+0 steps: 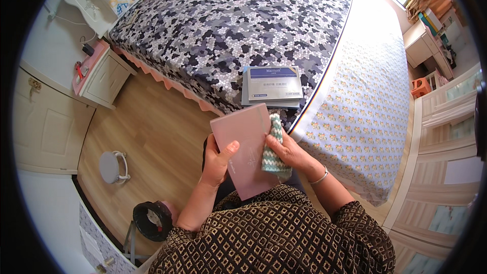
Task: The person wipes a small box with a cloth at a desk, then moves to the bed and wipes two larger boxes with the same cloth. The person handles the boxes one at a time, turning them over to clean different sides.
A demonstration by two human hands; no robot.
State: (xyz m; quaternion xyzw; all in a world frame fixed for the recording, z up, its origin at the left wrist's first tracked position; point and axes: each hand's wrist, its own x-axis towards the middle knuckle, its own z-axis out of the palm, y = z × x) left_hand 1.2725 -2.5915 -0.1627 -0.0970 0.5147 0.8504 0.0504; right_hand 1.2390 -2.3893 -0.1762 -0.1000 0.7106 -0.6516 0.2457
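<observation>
A flat pink box (245, 152) is tilted in front of my body, with faint printing on its face. My left hand (218, 163) grips its left edge, the thumb lying across the front. In my right hand (287, 150) is a folded green-and-white striped cloth (274, 156), pressed against the box's right edge. Just beyond, a silver and blue product box (274, 85) bearing writing lies on top of a light blue box (245, 91) at the bed's corner.
The bed (228, 26) has a dark patterned cover and a floral sheet (357, 133). On the left are a white nightstand (108, 78), a round grey stool (110, 167) and a bin with a black liner (146, 226). Wardrobe doors (430, 160) line the right side.
</observation>
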